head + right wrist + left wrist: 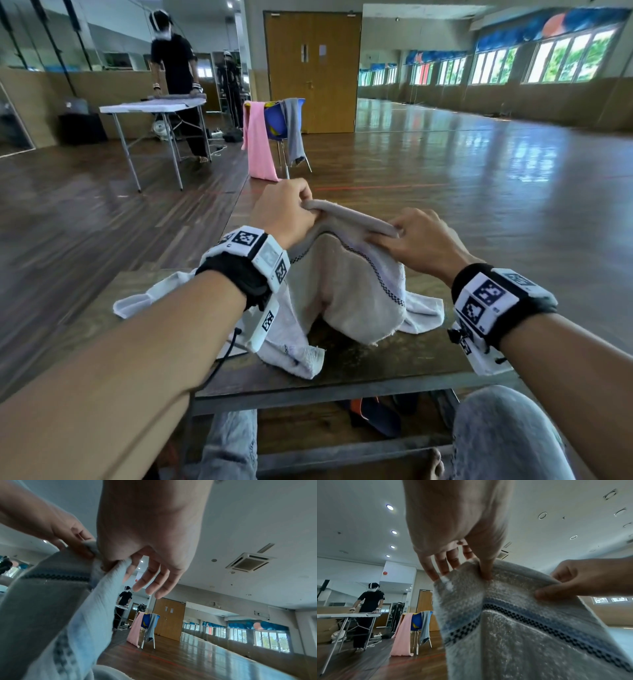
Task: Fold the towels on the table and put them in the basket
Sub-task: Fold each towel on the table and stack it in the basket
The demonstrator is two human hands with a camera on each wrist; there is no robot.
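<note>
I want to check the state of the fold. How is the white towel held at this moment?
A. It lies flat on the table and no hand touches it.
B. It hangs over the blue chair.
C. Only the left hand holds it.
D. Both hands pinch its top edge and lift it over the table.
D: the left hand and the right hand each pinch the top edge of the towel, whose lower part drapes onto the table.
</note>
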